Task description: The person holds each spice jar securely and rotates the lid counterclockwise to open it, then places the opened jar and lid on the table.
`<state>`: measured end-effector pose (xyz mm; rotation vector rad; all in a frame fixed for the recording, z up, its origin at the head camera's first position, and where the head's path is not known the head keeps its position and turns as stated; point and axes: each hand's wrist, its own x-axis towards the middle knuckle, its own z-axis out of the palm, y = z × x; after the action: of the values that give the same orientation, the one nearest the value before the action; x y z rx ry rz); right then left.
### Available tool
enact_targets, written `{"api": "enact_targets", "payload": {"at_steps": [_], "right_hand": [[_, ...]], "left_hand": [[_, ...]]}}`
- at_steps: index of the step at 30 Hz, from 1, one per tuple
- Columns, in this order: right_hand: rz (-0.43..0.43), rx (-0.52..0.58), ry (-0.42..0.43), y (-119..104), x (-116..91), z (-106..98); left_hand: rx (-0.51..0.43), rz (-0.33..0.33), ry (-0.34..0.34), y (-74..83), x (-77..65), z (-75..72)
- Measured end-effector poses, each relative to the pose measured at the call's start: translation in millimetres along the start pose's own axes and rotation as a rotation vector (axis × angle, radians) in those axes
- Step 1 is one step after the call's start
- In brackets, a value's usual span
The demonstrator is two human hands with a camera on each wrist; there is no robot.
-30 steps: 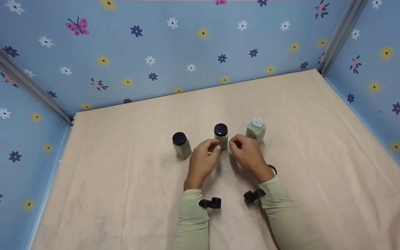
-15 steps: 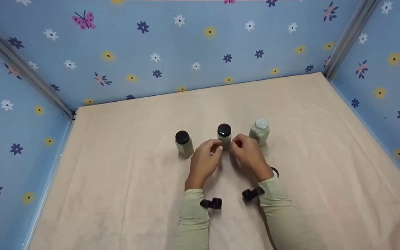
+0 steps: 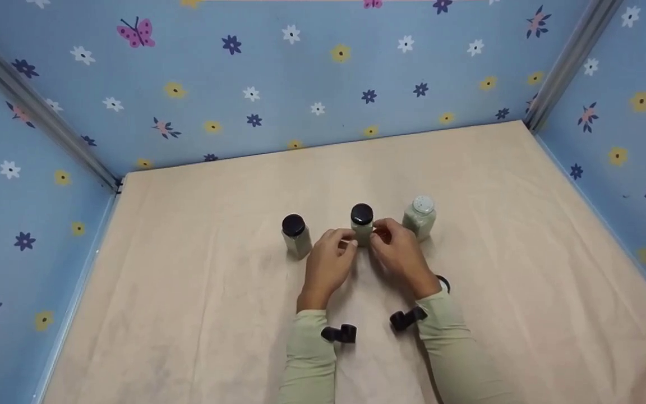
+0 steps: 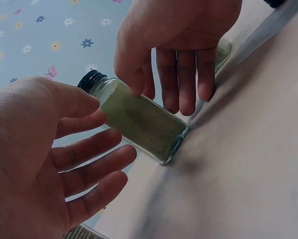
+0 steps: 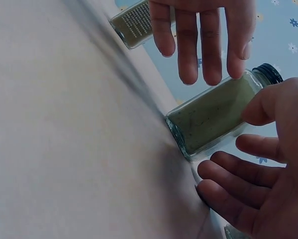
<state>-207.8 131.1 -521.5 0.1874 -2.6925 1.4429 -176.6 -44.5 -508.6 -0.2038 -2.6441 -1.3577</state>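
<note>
Okay, left to right: black-capped left jar (image 3: 296, 238) upright on the tan cloth (image 3: 233, 314); left hand (image 3: 328, 262), fingers loosely parted; middle jar (image 3: 362, 226), black cap on, upright between both hands; right hand (image 3: 404, 252), fingers relaxed — can't tell if either touches glass — then right jar (image 3: 420, 217), pale perforated top showing, just beyond that hand.

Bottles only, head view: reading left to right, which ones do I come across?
Left black-capped bottle → middle black-capped bottle → right bottle with a pale, perforated top.
</note>
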Motion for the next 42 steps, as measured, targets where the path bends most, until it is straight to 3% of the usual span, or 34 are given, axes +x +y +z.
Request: {"api": "enact_targets", "payload": {"at_steps": [10, 16, 26, 42], "right_hand": [[-0.01, 0.011, -0.059, 2.3, -1.7, -0.3], [-0.022, 0.029, -0.082, 4.6, 0.6, -0.9], [-0.012, 0.015, -0.072, 3.7, -0.4, 0.1], [-0.033, 0.002, -0.138, 6.1, 0.3, -2.4]], "left_hand": [[-0.001, 0.016, 0.032, 2.4, -0.7, -2.7], [-0.017, 0.005, 0.013, 2.7, 1.4, -3.5], [-0.087, -0.001, 0.022, 4.6, 1.8, -2.0], [-0.015, 0.04, 0.064, 9.0, 0.1, 1.6]]}}
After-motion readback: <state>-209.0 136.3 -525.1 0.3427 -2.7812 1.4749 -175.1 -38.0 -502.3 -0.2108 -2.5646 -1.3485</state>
